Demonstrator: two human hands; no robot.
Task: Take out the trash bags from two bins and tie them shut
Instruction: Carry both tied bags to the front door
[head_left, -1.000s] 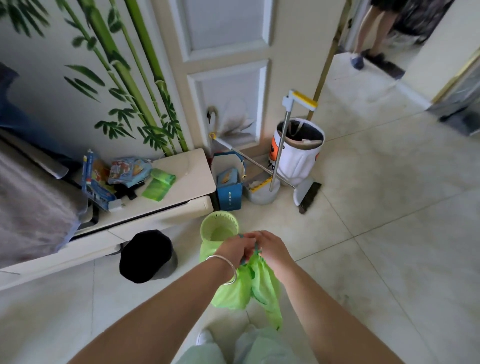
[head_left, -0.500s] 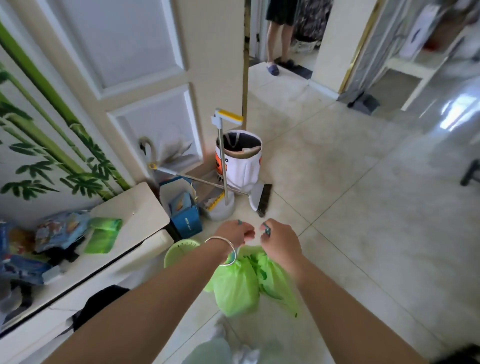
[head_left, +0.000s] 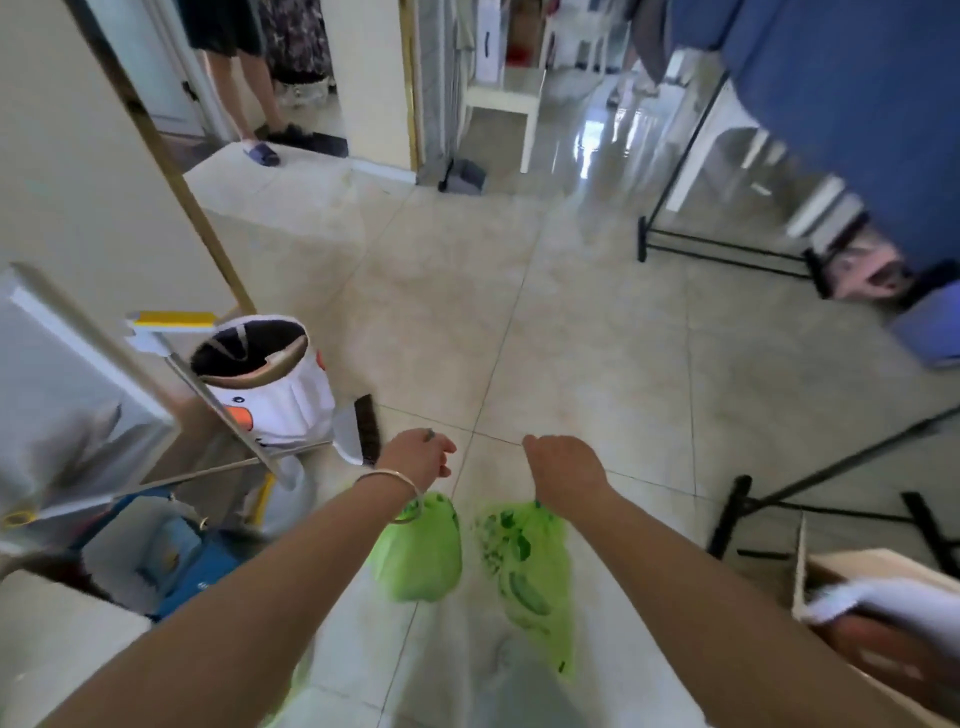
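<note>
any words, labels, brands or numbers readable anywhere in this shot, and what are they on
No text can be read anywhere.
White bin: a cartoon duck face, no words.
Right green bag: dark green print, too blurred to tell letters from pattern.
Blue box: a pale mark, too blurred to read.
White panel in the far room: a dark mark, too small to read.

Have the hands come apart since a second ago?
Yes. The left hand and right hand now hold separate green bags apart, straddling the floor tile seam.
</note>
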